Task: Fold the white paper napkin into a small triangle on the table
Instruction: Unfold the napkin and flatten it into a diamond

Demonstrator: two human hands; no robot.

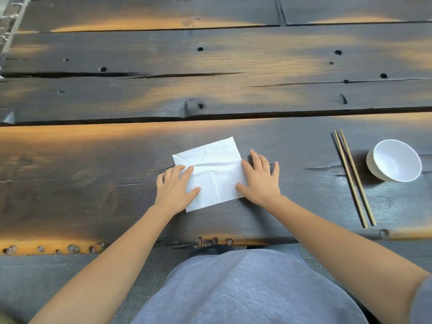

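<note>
The napkin (214, 174) lies on the table (93, 160) between the left hand (174, 188) and right hand (260, 181), both touching it. Chopsticks (353, 177) lie well right of the right hand, the bowl (395, 160) just beyond them.

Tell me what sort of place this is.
Probably a rustic dining spot, perhaps a restaurant or a home table. The clues: a dark, weathered plank table, a pair of chopsticks beside an empty white bowl, and a white paper napkin under both hands.
</note>
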